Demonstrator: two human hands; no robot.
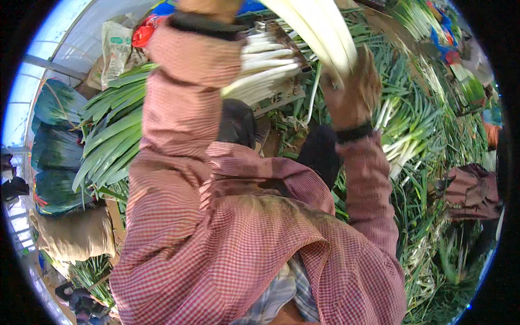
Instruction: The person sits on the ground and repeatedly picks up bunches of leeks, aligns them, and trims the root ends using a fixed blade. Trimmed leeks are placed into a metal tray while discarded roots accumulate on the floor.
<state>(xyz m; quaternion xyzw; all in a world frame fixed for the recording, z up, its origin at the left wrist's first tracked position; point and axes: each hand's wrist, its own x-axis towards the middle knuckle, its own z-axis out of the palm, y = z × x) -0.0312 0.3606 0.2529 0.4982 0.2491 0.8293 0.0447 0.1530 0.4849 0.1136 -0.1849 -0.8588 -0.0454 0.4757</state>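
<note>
Blurred white stalks of long green onions [317, 32] slant across the top of the view, their upper part cut off by the edge. My right hand [354, 91] has its fingers curled at their lower ends. Only the wrist and part of the back of my left hand [209, 9] show at the top edge; its fingers are out of view. Between my arms lies a stack of white onion stalks [268, 61] with roots facing right. Green leaves [113, 130] fan out left of my left sleeve, in line with that stack.
Loose green onions [406, 134] cover the ground at right. Tied bundles [57, 150] in blue-green wrapping lean at far left, above a tan sack [75, 235]. A printed white sack [115, 50] stands upper left. Dark red cloth [471, 191] lies at right. Another person [81, 300] is at lower left.
</note>
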